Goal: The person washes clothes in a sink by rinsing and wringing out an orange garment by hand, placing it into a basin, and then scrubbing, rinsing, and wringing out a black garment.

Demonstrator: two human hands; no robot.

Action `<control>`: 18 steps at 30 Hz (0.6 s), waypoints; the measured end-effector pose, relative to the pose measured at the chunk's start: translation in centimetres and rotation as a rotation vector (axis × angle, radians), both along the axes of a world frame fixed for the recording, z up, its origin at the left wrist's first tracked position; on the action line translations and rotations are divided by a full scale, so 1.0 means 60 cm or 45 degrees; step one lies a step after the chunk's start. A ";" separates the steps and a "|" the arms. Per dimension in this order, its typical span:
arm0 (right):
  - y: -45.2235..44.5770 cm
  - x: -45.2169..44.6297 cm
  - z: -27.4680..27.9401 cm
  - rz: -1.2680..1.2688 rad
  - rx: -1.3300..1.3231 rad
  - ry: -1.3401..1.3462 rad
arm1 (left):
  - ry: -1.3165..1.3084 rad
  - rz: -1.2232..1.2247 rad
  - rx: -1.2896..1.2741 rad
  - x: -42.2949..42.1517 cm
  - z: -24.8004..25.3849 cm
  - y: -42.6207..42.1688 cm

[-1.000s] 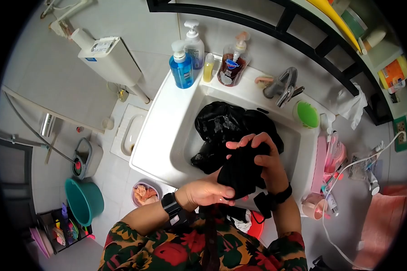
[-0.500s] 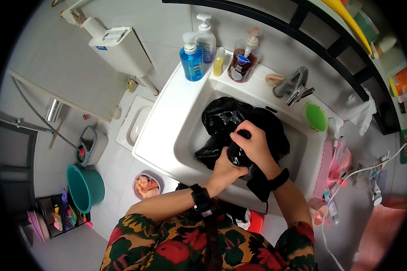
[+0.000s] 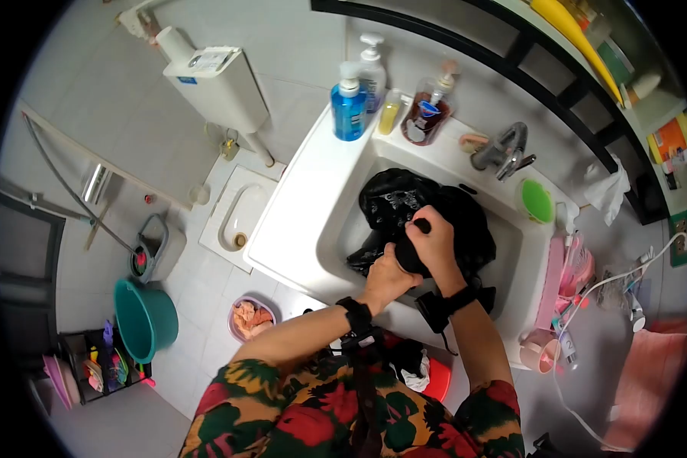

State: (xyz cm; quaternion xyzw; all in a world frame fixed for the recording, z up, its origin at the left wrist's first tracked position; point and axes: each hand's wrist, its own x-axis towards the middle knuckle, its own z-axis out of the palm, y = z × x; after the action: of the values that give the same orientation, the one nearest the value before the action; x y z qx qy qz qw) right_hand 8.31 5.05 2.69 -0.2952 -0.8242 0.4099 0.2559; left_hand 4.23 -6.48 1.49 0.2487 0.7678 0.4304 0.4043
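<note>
A wet black garment [image 3: 397, 191] lies bunched in the white sink [image 3: 336, 252], with a few suds on its folds. My left hand [image 3: 391, 276] grips a wad of the black cloth from the lower left. Close beside it, my right hand [image 3: 433, 243] is closed around the same wad from above, a bit of cloth poking out by the thumb. Both hands are over the basin, and the cloth between them hides some of the fingers. Dark bands with small devices sit on both wrists.
Behind the basin stand a faucet [image 3: 505, 149], a blue pump bottle [image 3: 349, 107], a brown soap bottle [image 3: 427, 114] and a green oval dish [image 3: 536, 200]. A teal bucket [image 3: 146, 320] and a small basin of cloth [image 3: 252, 317] are on the floor at left. A white cable [image 3: 580, 313] hangs at right.
The view has shifted, so the sink appears further right. Both hands still hold the black cloth, and the wad between them looks turned and more tightly bunched.
</note>
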 end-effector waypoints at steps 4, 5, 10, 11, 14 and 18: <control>-0.026 0.003 0.036 0.068 -0.219 0.054 | -0.420 -0.018 0.354 -0.061 0.066 -0.086; -0.040 0.002 0.046 0.072 -0.444 -0.024 | -0.612 -0.007 0.458 -0.086 0.092 -0.116; -0.084 0.010 0.056 0.167 -0.676 -0.168 | -0.080 0.073 0.340 -0.196 0.106 -0.324; -0.080 0.022 0.039 0.173 -0.593 -0.243 | -0.013 0.159 0.319 -0.204 0.094 -0.374; -0.076 0.053 0.015 0.106 -0.529 -0.475 | -0.238 0.560 0.035 -0.203 0.060 -0.504; -0.093 0.077 0.015 -0.010 -0.512 -0.618 | -0.036 0.935 -0.280 -0.172 -0.119 -0.675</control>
State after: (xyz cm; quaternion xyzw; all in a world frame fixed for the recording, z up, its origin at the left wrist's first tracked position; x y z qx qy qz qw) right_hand 12.95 -0.55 3.60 -0.4324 -0.7625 0.4812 -0.0101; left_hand -6.10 -46.98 -5.66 -0.0937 0.8416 0.4651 0.2581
